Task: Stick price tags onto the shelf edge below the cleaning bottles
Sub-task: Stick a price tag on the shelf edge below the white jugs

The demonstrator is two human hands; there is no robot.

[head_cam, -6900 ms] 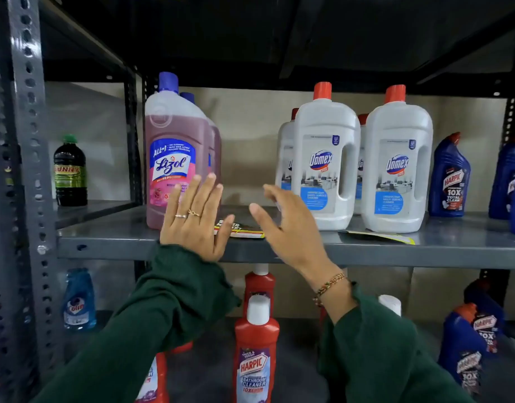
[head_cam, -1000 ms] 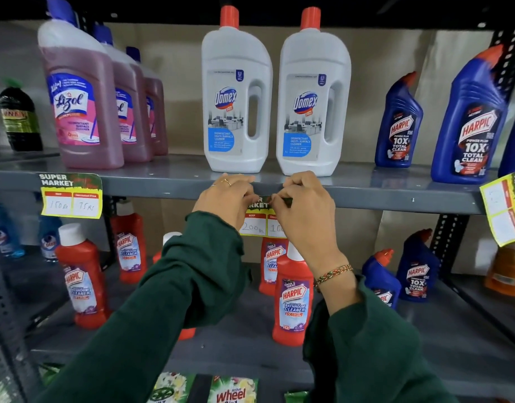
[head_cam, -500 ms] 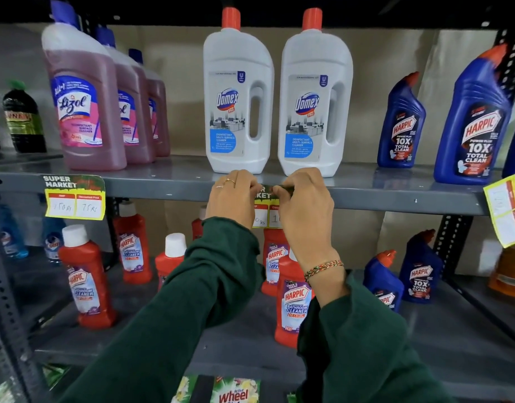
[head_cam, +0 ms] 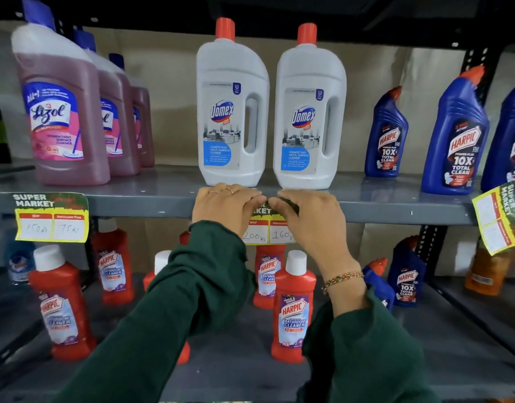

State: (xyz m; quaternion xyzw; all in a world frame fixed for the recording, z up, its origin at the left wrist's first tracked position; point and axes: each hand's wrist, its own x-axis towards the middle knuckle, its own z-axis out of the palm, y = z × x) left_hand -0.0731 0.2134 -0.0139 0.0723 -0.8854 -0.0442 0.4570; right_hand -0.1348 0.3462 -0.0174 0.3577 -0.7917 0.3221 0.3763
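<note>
Left hand [head_cam: 225,206] and right hand [head_cam: 307,213] pinch the Domex price tag [head_cam: 268,232] onto the shelf edge [head_cam: 140,203]; Lizol tag [head_cam: 51,218] done, the far-right tag [head_cam: 497,218] hangs crooked.

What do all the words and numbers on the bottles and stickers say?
"Lizol": pink bottle
"Domex", "DISINFECTANT MULTI-SURFACE CLEANER": white bottles
"HARPIC 10X TOTAL CLEAN": blue bottles
"HARPIC BATHROOM CLEANER": red bottles
"SUPER MARKET", "150", "75": left tag
"200", "160": tag under the hands
Right tag: prices unreadable.
Small print: too blurred.
</note>
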